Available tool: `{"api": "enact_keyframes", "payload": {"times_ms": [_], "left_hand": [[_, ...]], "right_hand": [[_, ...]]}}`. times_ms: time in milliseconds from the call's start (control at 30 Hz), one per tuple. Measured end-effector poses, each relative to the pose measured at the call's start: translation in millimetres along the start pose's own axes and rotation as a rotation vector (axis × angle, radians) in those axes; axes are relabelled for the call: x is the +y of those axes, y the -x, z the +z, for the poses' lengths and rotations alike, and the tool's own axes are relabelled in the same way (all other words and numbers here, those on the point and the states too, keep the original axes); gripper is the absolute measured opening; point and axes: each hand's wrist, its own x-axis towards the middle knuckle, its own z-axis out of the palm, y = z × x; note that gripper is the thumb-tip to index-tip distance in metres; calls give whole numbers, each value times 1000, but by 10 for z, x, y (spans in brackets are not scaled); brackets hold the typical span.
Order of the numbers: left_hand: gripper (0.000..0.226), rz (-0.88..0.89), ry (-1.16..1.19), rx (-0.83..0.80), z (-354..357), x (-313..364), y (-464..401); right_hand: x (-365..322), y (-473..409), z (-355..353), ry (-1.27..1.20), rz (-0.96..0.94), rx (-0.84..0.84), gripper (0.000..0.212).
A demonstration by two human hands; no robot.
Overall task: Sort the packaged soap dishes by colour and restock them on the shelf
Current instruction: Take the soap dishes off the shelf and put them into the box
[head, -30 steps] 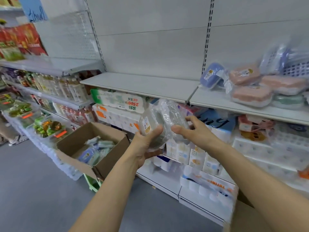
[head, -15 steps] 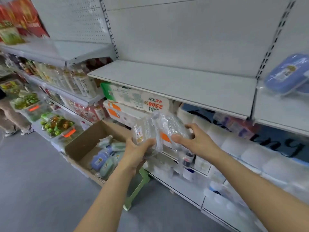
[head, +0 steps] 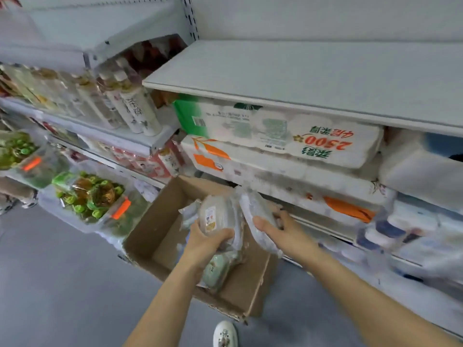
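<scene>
Grey shop aisle w/ bare white metal shelf point(head: 313, 78) above the open brown cardboard box point(head: 150, 236): I judge the film-wrapped pale soap dish point(head: 218, 219) light, stiff, slippery, so my left hand point(head: 208, 242) cups its underside over the box, while my right hand point(head: 278, 231) curls round a second clear-bagged dish point(head: 255, 216).

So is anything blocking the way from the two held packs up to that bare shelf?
Nothing visible: both soap dish packs sit over the cardboard box, and the white shelf above shows only bare board.

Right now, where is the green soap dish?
The green soap dish lies in the cardboard box, low centre of the head view, just below the left hand.
</scene>
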Motion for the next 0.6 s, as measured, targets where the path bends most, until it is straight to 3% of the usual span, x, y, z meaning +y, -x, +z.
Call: {"api": "enact_keyframes", "payload": {"times_ms": [133, 300, 400, 600], "left_hand": [[72, -73, -154, -84, -450, -210, -715], [70, -117, -409, -148, -465, -440, -1466], [101, -61, -581, -221, -231, -516, -1798], [86, 193, -837, -326, 344, -734, -2155]], "right_hand": [[229, -589, 727, -133, 309, 96, 110], [609, -1139, 1170, -177, 599, 228, 90], [771, -1404, 1256, -238, 695, 295, 82], [1090, -1837, 1326, -300, 818, 452, 109]]}}
